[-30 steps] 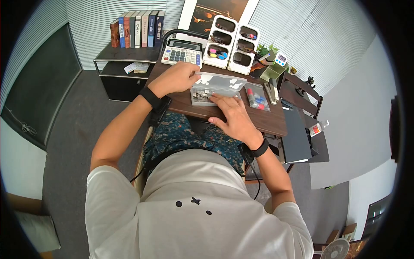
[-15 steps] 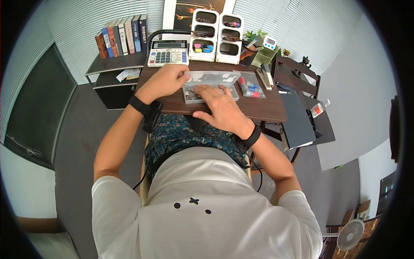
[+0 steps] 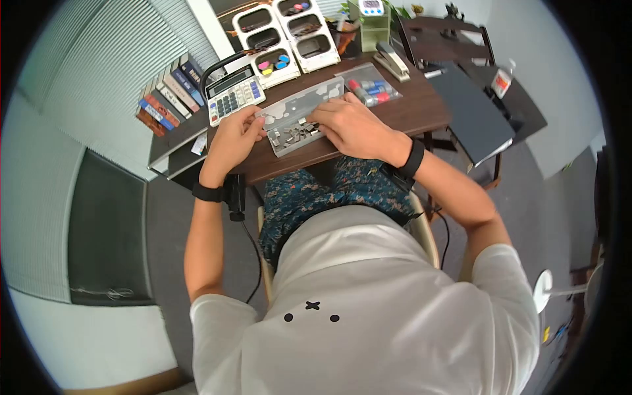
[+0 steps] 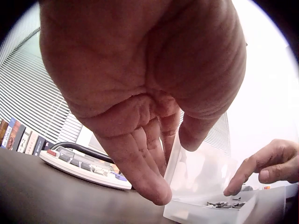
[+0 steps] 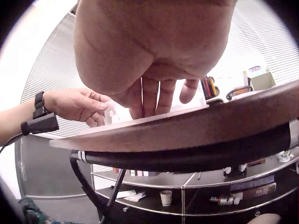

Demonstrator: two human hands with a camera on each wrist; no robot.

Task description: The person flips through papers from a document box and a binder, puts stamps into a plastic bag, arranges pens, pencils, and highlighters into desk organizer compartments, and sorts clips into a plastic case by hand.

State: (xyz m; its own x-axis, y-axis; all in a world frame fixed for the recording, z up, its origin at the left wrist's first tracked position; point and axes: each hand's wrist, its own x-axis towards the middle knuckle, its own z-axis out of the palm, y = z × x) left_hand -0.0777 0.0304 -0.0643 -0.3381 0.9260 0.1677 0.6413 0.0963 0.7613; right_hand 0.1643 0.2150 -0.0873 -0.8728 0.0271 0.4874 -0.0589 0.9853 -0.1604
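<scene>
On the desk, a translucent plastic box (image 3: 283, 152) stands with its hinged lid (image 3: 299, 101) raised at the back. Small silvery metal pieces (image 3: 289, 138) lie loose inside it. My left hand (image 3: 232, 140) is at the left end and pinches the edge of the lid between thumb and fingers, as the left wrist view shows. Over the right part of the box is my right hand (image 3: 355, 126), its fingers reaching down among the metal pieces. In the left wrist view the right index finger (image 4: 245, 175) points down at them, with the thumb apart from it.
A calculator (image 3: 236, 101) lies behind my left hand. Right of the box are a clear bag (image 3: 373, 87) of red and blue items and a stapler (image 3: 392, 64). White organizers (image 3: 276, 62) stand at the back. The desk's front edge (image 3: 289, 168) is close to my lap.
My right fingers have moved left within the box and spread less flat over the metal pieces. My left hand stays at the lid. The head view has turned and shifted.
</scene>
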